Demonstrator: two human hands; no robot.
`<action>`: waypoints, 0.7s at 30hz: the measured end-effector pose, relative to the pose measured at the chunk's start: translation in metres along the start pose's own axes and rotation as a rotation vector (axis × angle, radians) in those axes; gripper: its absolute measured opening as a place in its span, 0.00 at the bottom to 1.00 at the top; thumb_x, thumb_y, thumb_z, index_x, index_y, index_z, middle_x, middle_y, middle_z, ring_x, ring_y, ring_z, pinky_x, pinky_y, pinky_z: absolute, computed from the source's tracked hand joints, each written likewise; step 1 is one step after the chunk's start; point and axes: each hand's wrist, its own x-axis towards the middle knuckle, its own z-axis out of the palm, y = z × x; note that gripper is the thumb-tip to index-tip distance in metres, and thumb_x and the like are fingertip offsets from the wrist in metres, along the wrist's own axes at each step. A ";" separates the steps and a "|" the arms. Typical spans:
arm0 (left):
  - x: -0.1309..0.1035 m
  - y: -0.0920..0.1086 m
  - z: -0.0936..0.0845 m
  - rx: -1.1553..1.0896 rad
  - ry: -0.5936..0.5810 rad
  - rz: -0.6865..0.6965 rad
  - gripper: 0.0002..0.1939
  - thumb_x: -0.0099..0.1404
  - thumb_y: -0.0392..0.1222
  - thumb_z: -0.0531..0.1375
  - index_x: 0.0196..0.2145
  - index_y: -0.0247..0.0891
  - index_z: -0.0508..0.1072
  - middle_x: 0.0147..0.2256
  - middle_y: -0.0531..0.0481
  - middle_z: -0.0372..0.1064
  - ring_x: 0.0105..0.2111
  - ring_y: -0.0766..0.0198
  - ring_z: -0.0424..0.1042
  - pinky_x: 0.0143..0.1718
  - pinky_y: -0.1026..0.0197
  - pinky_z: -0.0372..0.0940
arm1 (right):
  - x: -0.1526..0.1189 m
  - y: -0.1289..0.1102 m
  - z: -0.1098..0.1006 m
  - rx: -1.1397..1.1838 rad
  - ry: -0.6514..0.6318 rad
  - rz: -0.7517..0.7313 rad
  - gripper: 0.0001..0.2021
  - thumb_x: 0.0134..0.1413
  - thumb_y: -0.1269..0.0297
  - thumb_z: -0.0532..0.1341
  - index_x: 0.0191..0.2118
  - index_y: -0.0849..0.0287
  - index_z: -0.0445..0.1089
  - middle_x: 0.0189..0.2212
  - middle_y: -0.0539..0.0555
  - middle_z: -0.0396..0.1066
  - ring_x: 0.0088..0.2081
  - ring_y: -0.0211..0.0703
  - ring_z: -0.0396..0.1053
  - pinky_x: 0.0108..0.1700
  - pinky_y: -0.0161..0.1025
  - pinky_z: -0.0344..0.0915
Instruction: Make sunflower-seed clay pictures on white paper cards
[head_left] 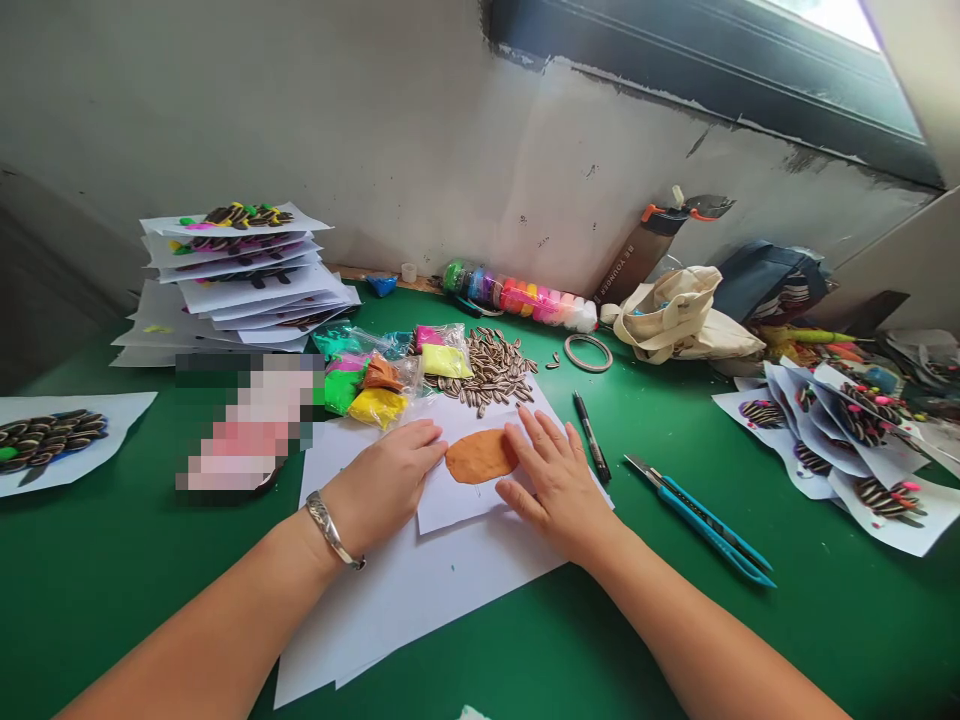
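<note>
Orange clay [482,456]: is lying flat on the table [847,630], atop a small white sheet [450,513].
Right hand [551,480]: is resting open, touching the clay's right side.
Left hand [394,475]: is curving open at its left side.
Clay rim [471,479]: is likely risking tears from uneven pressing.

Looks like an indoor handicraft workspace, in a home or a small workshop (cannot tell which), set against a scuffed, matt grey wall [337,120]. Can be told from a smooth green-topped table [862,620] bearing a flat oval of orange modelling clay [480,457], small clear bags of brightly coloured clay [377,406], a loose heap of striped sunflower seeds [499,370], a slim blue craft knife [701,522] and a tall stack of white paper sheets decorated with seeds and clay [240,288]. Hints at everyday personal use, with a brown, orange-trimmed drinking bottle [636,255] and a cream cloth bag [664,318] near the wall.
</note>
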 end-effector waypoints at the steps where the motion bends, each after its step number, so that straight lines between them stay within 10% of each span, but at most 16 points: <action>1: 0.000 0.000 0.000 0.001 0.000 -0.001 0.14 0.66 0.27 0.49 0.40 0.36 0.72 0.43 0.43 0.68 0.47 0.56 0.66 0.51 0.54 0.64 | 0.001 0.000 0.000 0.007 0.011 0.017 0.30 0.63 0.47 0.46 0.64 0.58 0.54 0.66 0.60 0.47 0.65 0.61 0.44 0.61 0.67 0.43; 21: 0.001 0.001 -0.001 0.007 -0.017 -0.012 0.14 0.65 0.26 0.49 0.40 0.36 0.72 0.42 0.43 0.68 0.48 0.56 0.66 0.51 0.53 0.64 | 0.009 0.005 0.000 0.063 -0.086 0.039 0.25 0.64 0.46 0.45 0.63 0.43 0.55 0.65 0.55 0.51 0.64 0.61 0.47 0.58 0.69 0.47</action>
